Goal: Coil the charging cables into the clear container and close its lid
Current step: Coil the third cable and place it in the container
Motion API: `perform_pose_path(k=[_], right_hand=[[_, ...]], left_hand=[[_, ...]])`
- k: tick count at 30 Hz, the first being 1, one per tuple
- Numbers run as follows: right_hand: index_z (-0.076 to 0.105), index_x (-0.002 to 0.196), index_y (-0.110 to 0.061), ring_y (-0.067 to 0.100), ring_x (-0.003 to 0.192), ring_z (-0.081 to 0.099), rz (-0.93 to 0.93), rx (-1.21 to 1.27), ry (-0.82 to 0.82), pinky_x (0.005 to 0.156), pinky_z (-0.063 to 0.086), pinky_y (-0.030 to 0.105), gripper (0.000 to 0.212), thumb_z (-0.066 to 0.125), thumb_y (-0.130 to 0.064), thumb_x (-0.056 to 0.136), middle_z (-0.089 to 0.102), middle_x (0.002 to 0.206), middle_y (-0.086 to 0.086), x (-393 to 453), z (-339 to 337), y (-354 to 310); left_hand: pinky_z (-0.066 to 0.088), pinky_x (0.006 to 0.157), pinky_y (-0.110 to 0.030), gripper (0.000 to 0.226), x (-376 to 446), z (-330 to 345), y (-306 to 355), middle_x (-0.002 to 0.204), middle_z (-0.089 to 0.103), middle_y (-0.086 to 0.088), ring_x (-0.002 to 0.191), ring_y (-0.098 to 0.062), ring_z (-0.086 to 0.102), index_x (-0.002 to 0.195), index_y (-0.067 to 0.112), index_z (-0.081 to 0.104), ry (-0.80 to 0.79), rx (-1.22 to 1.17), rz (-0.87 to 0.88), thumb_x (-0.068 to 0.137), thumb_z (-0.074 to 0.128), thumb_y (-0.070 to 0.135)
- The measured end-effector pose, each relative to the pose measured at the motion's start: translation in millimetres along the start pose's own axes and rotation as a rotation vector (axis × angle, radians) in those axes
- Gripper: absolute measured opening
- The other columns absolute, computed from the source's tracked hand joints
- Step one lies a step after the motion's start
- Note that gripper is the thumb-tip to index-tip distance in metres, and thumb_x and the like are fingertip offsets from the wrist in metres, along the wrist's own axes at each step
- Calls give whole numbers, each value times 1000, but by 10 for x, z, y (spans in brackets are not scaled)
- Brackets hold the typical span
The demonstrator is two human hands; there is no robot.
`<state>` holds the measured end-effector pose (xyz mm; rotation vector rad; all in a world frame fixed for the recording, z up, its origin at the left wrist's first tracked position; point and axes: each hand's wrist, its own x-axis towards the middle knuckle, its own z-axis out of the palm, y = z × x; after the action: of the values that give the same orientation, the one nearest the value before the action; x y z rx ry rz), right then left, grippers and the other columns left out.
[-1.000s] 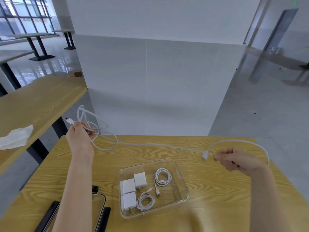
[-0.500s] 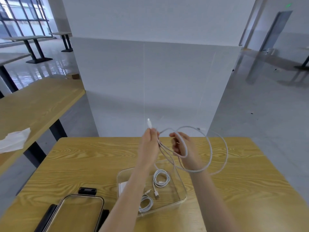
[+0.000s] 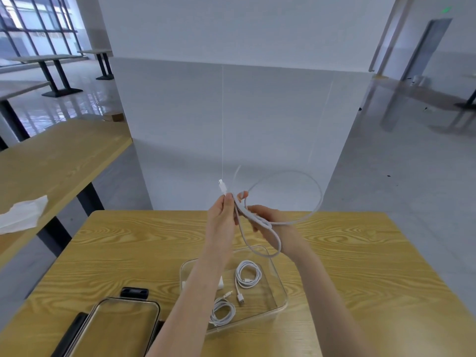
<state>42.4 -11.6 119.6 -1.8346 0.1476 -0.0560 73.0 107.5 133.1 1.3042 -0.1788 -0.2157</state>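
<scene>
Tabletop (image 3: 360, 253): wood-grain, bare toward its right and far edges; far edge near a white partition (image 3: 231, 112).
Second tabletop (image 3: 51, 161): left, across a floor gap, bearing a white tissue (image 3: 20, 215).
Lid (image 3: 116, 328): clear, dark clips, flat at the near-left edge, apart from the container.
Clear container (image 3: 279, 287): open, centre-near, holding two coiled cables (image 3: 248, 274) and, partly hidden by the left forearm, a white charger (image 3: 221, 283).
White charging cable (image 3: 304, 176): held in air above the container's far rim, one wide loop swinging right, shorter loops hanging.
Left hand (image 3: 221, 215): pinches the cable just below its plug (image 3: 222, 186).
Right hand (image 3: 268, 220): fingers curled around gathered strands.
</scene>
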Motion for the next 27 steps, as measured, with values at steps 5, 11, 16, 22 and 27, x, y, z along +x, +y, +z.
perform_pose_path(k=[5, 11, 16, 22, 27], right_hand=[[62, 108, -4, 5, 48, 51, 75, -117, 151, 48, 41, 14, 28, 44, 4, 89, 58, 65, 2, -89, -222, 217], [61, 103, -14, 19, 45, 41, 436, -106, 299, 37, 36, 22, 19, 43, -11, 96, 53, 58, 9, -142, -417, 658], [61, 75, -10, 15, 42, 41, 613, -87, 200, 39, 40, 22, 20, 54, -13, 93, 58, 59, 9, -259, -392, 921], [45, 59, -10, 15, 49, 39, 707, -400, 198, 49, 35, 25, 35, 43, -8, 94, 44, 57, 4, -359, -407, 1433], [55, 120, -6, 23, 107, 55, 869, -770, -191, 89, 43, 29, 37, 49, -31, 94, 59, 110, 7, -546, -464, 1368]], left_hand=[[44, 76, -27, 34, -22, -22, -79, 85, 68, 3, 68, -9, 60, 89, 16, 63, -31, 275, -66, 101, 32, 26], [45, 74, -34, 34, -100, 1, -307, 84, 72, -1, 78, -18, 69, 81, 20, 58, -211, 534, -190, 100, 31, 29], [38, 56, -25, 34, -180, 0, -398, 93, 69, 1, 66, -15, 68, 77, 15, 53, -304, 586, -285, 101, 30, 24], [36, 45, -13, 33, -228, -14, -423, 102, 68, -8, 66, -13, 69, 83, 10, 58, -308, 527, -344, 101, 33, 24], [36, 50, -19, 31, -206, 92, -397, 93, 67, 0, 72, -17, 73, 94, 11, 59, -296, 470, -321, 100, 33, 28]])
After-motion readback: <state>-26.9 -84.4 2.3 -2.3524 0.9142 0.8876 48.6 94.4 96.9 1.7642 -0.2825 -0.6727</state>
